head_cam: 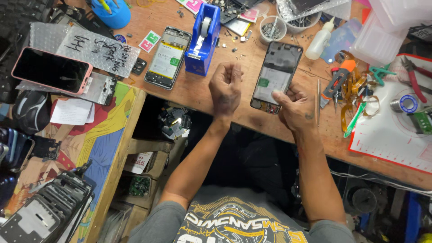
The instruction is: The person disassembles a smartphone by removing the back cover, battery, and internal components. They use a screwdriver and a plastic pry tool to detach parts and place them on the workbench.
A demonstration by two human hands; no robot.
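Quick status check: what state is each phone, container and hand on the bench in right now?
Opened phone: back cover off, insides exposed, flat on the bench.
Second opened phone: back off, battery showing, lying flat.
Pink-cased phone: screen dark, face up.
Squeeze bottle: capped, tilted.
Small cup: open, holding small parts.
Left hand: closed in a fist, holding nothing visible.
Right hand: fingers on the opened phone's lower edge.

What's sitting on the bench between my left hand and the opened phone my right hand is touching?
Nothing visible. The left hand hovers curled over bare wood just left of the opened phone, which the right hand touches at its lower end. The blue tape dispenser stands farther back, out of that gap.
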